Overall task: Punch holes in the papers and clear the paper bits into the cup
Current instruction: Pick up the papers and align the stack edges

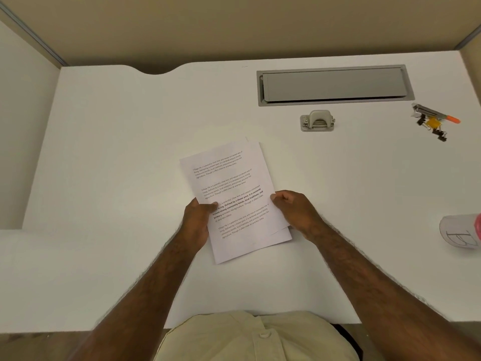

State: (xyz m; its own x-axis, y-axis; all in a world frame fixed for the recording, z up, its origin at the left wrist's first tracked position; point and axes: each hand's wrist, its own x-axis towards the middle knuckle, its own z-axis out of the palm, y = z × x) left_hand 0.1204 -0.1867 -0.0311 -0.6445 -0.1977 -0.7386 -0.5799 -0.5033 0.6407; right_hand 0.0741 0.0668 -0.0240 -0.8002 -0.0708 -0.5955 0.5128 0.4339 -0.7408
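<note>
A small stack of printed papers lies tilted on the white desk, its sheets slightly fanned at the right edge. My left hand grips the stack's left edge, thumb on top. My right hand pinches the right edge with curled fingers. A grey metal hole punch stands beyond the papers, to the right. A white paper cup lies on its side at the far right edge, partly cut off by the frame.
A grey cable-tray lid is set into the desk behind the punch. A heap of binder clips, a stapler and an orange marker sits at the back right. Partition walls enclose the desk at the back and the left.
</note>
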